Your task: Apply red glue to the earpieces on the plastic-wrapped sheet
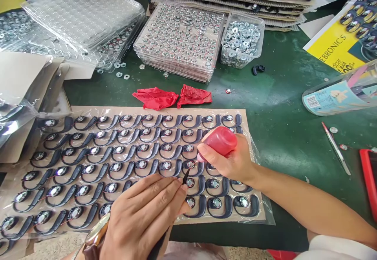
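My left hand [147, 211], with a wristwatch on its wrist, is closed around dark tweezers [186, 176]; most of their length is hidden under the fingers. Gripped in my right hand [229, 160] is a red squeeze bottle [220, 140], tilted with its tip down to the left. Both the tweezer point and the bottle tip are close to one small round silver speaker [190, 164] set in a black hook-shaped plastic part [199, 169]. Rows of such hook-shaped parts, most holding silver speakers with thin red wires, lie on a plastic-covered brown cardboard sheet [256, 209].
Behind the sheet lie red cloth pieces [156, 98], a stack of speaker trays [176, 44] and a clear box of washers [241, 42]. Clear plastic trays [85, 12] are piled at left. A plastic jar [332, 99], a pen-like tool [335, 148] and a red-edged object [368, 181] are at right.
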`<action>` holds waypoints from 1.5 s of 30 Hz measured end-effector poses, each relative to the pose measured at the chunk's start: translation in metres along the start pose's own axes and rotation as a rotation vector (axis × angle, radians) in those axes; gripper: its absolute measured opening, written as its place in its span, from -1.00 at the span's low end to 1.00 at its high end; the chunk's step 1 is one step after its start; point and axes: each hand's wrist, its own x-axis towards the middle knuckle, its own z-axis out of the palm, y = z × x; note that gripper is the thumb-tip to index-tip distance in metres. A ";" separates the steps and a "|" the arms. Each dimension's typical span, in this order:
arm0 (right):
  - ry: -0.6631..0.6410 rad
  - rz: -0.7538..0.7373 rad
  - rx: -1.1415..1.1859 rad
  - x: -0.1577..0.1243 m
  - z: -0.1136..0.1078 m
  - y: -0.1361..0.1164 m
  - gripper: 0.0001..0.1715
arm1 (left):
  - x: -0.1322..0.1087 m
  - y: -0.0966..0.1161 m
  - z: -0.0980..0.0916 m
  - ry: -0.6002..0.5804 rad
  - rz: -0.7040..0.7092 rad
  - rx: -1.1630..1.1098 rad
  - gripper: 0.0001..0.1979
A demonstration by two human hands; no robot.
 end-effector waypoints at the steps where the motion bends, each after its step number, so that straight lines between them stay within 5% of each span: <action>1: 0.012 -0.005 0.012 0.000 0.000 0.000 -0.69 | 0.004 0.000 0.000 0.017 -0.002 -0.010 -0.80; 10: -0.028 0.023 0.056 -0.004 0.003 0.006 -0.77 | 0.020 -0.007 -0.011 -0.009 -0.018 -0.105 -0.80; 18: -0.045 -0.159 0.045 -0.004 0.003 0.007 -0.77 | 0.019 -0.017 -0.011 -0.006 -0.188 -0.237 -0.78; 25: 0.024 -0.328 -0.025 -0.007 0.006 0.008 -0.66 | 0.018 -0.016 -0.009 0.018 -0.194 -0.216 -0.79; 30: -0.133 -0.086 0.036 -0.006 -0.008 -0.017 -0.70 | 0.016 -0.015 -0.009 0.024 -0.191 -0.211 -0.81; 33: -0.109 -0.022 0.011 0.000 -0.032 -0.033 -0.72 | 0.014 -0.016 -0.008 0.036 -0.167 -0.202 -0.79; 36: -0.009 -0.026 -0.355 0.004 -0.064 -0.036 -0.71 | 0.011 -0.015 -0.007 0.038 -0.153 -0.207 -0.80; 39: 0.022 -0.034 -1.058 0.004 -0.091 -0.022 -0.75 | 0.008 -0.013 -0.008 0.032 -0.144 -0.214 -0.80; 42: -0.109 0.040 -1.618 0.004 -0.103 -0.002 -0.70 | 0.006 -0.010 -0.013 0.069 -0.118 -0.195 -0.78; 45: -0.251 0.005 -1.728 0.006 -0.097 0.003 -0.64 | 0.009 -0.009 -0.019 0.103 -0.144 -0.156 -0.76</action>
